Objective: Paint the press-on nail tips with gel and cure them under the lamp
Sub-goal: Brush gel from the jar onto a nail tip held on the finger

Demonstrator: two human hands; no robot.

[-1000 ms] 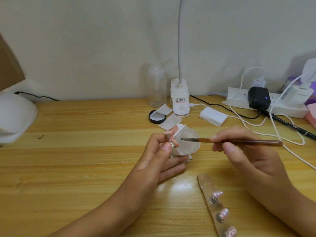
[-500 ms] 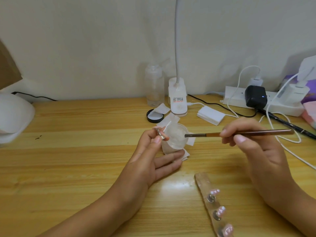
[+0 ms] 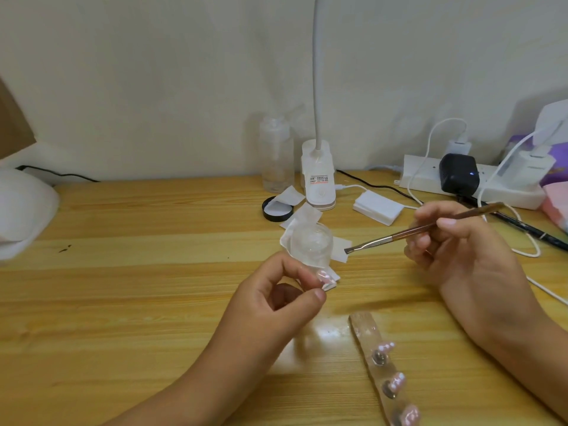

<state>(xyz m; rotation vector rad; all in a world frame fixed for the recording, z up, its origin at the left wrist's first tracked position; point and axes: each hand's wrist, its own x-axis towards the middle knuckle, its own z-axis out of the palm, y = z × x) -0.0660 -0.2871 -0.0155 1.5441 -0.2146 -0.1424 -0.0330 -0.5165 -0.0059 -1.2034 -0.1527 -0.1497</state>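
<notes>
Since half a second ago, the tip (image 3: pixel 326 277) has come down and toward us, away from the mouth of the jar (image 3: pixel 310 245). The brush (image 3: pixel 415 230) has drawn off to the right with its handle end raised.

Tip: pinched between thumb and fingertips of the left hand (image 3: pixel 276 305), held above the worktop (image 3: pixel 138 302) just in front of the jar. Its glossy pink face is toward us.

Brush: the right hand (image 3: pixel 461 253) grips it pen-fashion, fingers curled round the handle. Its long axis runs from the bristles at lower left to the handle end at upper right. The bristles sit near the jar's right side but apart from it. We cannot tell whether they carry gel.

Relation that matters: the tip lies below and left of the bristles, with a clear gap between them. We judge the next stroke needs the brush to travel down-left, roughly along its own axis, or the left hand to raise the tip to meet it.

Outward: wipes (image 3: pixel 339 249) lie under and around the jar. A strip (image 3: pixel 362 325) carrying three more tips lies on the worktop nearer us, below the right hand. The cure lamp (image 3: pixel 21 210) sits at the far left, well apart, so the left hand is the nearer one for curing.
</notes>
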